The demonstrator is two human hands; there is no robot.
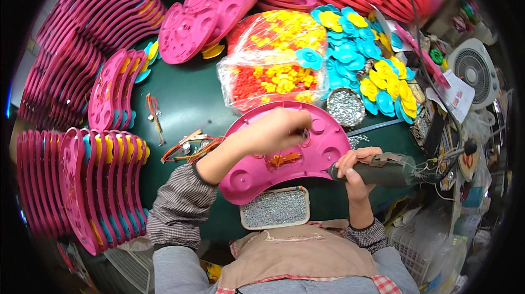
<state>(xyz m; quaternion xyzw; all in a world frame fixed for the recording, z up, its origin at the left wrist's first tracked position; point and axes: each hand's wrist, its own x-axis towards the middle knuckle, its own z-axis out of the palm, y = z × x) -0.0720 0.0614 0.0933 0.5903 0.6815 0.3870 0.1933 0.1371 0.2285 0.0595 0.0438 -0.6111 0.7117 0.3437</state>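
A curved pink plastic panel (257, 169) with round recesses and small posts lies in front of me on the dark green table. My left hand (281, 129) is over its upper middle, fingers curled together and a little blurred; whatever they pinch is too small to make out. In my right hand (356, 169) is a dark electric screwdriver (391, 170), held level, its tip pointing left at the panel's right end. An orange-yellow part (284, 159) sits in the panel's middle. Just below the panel is a white tray (244, 222) full of small metal pieces.
Pink panels stand stacked on the left (41, 184). A plastic bag (232, 83) of red and yellow pieces lies behind the work, beside blue and yellow flower shapes (350, 48). A round tub of screws (345, 107), loose wires (191, 145) and a fan (474, 72) are around.
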